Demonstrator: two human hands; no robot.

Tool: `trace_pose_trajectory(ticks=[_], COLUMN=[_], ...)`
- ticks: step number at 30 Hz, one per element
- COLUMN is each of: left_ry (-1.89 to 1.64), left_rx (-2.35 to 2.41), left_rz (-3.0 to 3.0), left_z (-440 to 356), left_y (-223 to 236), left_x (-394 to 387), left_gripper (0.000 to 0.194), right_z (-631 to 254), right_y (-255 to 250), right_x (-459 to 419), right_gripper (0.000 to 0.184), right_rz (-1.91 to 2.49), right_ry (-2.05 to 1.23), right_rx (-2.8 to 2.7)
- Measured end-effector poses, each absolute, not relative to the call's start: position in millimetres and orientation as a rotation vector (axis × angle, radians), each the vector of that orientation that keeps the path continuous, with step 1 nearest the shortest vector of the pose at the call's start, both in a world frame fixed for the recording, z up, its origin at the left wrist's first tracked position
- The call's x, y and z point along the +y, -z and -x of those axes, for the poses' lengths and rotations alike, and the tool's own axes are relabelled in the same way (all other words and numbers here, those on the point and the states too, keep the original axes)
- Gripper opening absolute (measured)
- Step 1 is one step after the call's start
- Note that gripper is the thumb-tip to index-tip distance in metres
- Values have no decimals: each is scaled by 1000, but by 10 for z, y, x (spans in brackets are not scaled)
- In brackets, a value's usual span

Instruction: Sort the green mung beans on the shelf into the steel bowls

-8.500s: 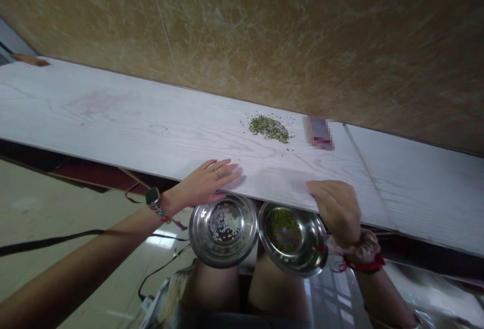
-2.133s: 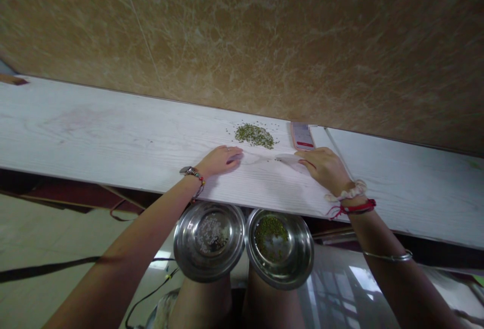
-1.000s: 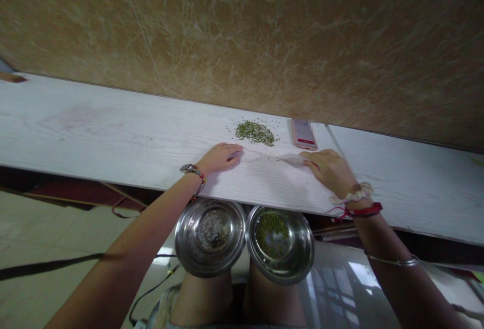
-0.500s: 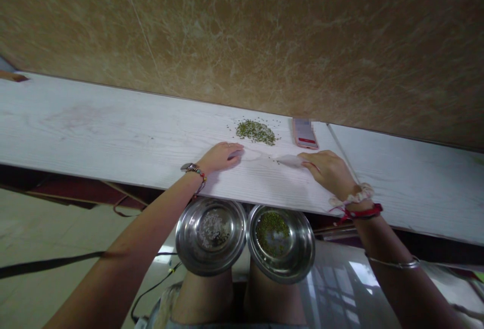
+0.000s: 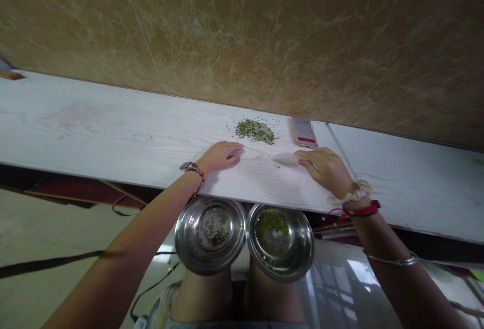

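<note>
A small pile of green beans mixed with white grains lies on the white wooden table, near the wall. My left hand rests flat on the table just left of and below the pile, fingers stretched out, holding nothing. My right hand is closed on a small white card whose edge lies on the table just below the pile, with a few loose beans beside it. Two steel bowls sit on my lap under the table edge: the left bowl holds white grains, the right bowl holds green beans.
A phone lies on the table right of the pile, close to my right hand. A brown marbled wall rises directly behind the table. A black cable runs across the tiled floor at the left.
Over the last seconds both hands went from the table's near edge up to the pile. In the last second the right hand slid the card slightly left; the left hand stayed put.
</note>
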State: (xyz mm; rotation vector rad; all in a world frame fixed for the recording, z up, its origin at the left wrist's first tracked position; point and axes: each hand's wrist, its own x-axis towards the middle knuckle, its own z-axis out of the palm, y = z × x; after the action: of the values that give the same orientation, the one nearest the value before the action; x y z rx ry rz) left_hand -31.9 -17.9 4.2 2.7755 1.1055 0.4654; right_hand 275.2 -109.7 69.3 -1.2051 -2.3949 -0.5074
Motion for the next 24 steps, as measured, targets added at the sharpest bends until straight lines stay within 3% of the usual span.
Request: trace_pose_trajectory(ticks=[13,24], left_ry=[-486,-450], left_rx=[1114,1107], left_rz=[-2785,-2773], left_z=[303,306], left_y=[-45,-50], left_x=[-190,-183], left_gripper=[34,37], right_z=[-2515,-2699], right_y=[-679,-728], right_x=[-1024,-1068], right_gripper=[26,25], right_rz=[1332,1176], right_ry=[628,371], right_rx=[-2404,-2499])
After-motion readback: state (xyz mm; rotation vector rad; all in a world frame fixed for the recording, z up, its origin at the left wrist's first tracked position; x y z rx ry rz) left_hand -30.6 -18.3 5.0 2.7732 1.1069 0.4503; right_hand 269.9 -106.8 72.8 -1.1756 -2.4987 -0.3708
